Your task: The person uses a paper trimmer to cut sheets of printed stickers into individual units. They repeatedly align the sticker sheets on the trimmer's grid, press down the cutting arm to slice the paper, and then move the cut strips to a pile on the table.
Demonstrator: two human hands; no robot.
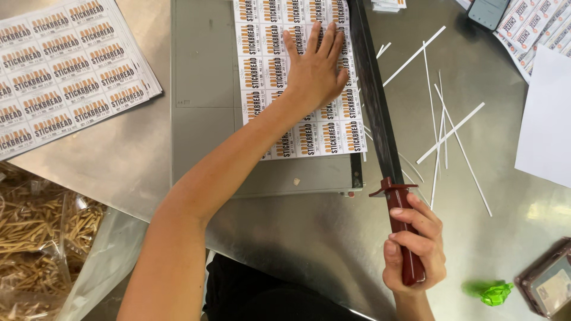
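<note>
A grey paper cutter (202,119) lies on a steel table. A sheet of printed labels (309,139) rests on its bed, right edge along the blade. My left hand (315,68) presses flat on that sheet, fingers spread. My right hand (413,246) grips the dark red handle (404,205) of the cutter's long black blade arm (375,95), which runs up along the cutter's right side.
A stack of uncut label sheets (59,71) sits at the left. Thin white paper strips (449,134) lie scattered right of the blade. White paper (547,119), more labels (535,30), a phone (488,12), a green scrap (493,292) and bagged sticks (35,238) surround.
</note>
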